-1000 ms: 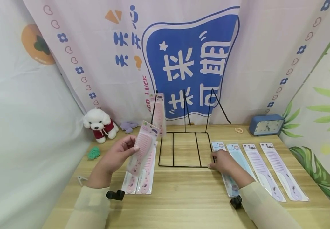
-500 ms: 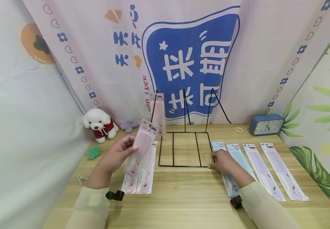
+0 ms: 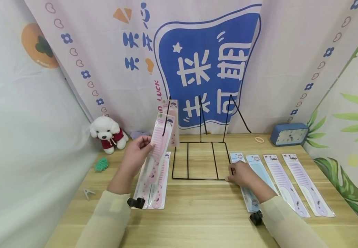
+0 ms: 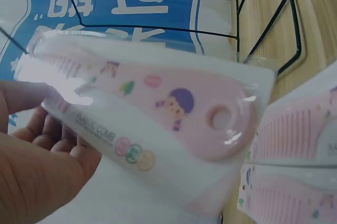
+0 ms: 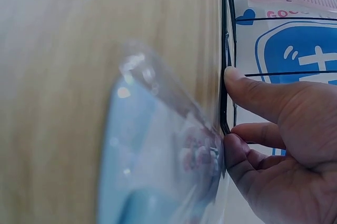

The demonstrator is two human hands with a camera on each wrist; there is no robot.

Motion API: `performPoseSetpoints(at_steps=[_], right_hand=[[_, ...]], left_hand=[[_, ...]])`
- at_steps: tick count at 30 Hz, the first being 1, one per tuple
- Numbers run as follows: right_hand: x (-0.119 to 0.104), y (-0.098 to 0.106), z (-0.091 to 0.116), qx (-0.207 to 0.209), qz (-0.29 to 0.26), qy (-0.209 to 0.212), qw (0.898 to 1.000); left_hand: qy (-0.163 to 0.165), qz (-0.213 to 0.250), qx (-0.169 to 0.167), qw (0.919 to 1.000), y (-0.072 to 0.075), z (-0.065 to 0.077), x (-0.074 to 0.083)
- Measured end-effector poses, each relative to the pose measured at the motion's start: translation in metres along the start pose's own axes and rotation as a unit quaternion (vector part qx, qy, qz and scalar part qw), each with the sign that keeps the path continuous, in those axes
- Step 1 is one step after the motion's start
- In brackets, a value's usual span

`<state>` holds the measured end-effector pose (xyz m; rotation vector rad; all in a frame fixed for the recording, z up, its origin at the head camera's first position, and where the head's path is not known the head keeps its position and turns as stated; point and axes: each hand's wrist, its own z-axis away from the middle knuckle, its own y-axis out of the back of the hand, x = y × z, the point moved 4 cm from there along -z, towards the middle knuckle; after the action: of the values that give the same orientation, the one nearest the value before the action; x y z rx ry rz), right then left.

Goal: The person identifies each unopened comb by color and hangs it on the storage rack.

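Observation:
My left hand pinches a pink comb in a clear-front package by its left edge, tilted, top end up. The left hook of a black wire rack crosses over the package's top. In the left wrist view the comb's handle shows its round hole. Another packaged pink comb hangs behind on that hook. Two more packaged pink combs lie below my left hand, partly covered. My right hand grips the front right corner of the rack's base, thumb on the wire.
Packaged blue combs and purple combs lie in a row at the right. Around the back stand a white toy dog and a blue clock. A green hair tie and small clip lie left.
My left hand has moved up and forward to the right with the packaged comb, bringing its top to the left hook. My right hand stays on the rack's corner.

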<state>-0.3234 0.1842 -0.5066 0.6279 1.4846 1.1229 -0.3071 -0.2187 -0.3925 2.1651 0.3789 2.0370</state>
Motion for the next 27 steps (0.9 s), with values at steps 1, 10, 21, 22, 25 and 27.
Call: performPoseSetpoints(at_steps=[1, 10, 21, 22, 25, 27], right_hand=[[0.0, 0.0, 0.0, 0.0, -0.001, 0.0, 1.0], [0.001, -0.001, -0.001, -0.004, -0.002, -0.004, 1.0], [0.002, -0.002, -0.003, 0.0, 0.002, 0.0, 1.0], [0.002, -0.002, -0.003, 0.0, 0.002, 0.0, 1.0], [0.003, -0.002, -0.003, -0.001, 0.003, -0.003, 1.0], [0.003, -0.002, -0.003, 0.001, 0.003, -0.003, 1.0]], left_hand=[[0.003, -0.003, 0.009, 0.9999, -0.002, -0.004, 0.002], [0.027, -0.008, 0.053, 0.9982, -0.017, -0.037, 0.016], [0.026, -0.03, 0.068, 0.9969, -0.025, -0.057, 0.021], [0.026, -0.03, 0.068, 0.9969, -0.025, -0.058, 0.021], [0.027, -0.025, 0.063, 0.9973, -0.028, -0.063, 0.018], [0.027, -0.023, 0.059, 0.9977, -0.031, -0.067, 0.014]])
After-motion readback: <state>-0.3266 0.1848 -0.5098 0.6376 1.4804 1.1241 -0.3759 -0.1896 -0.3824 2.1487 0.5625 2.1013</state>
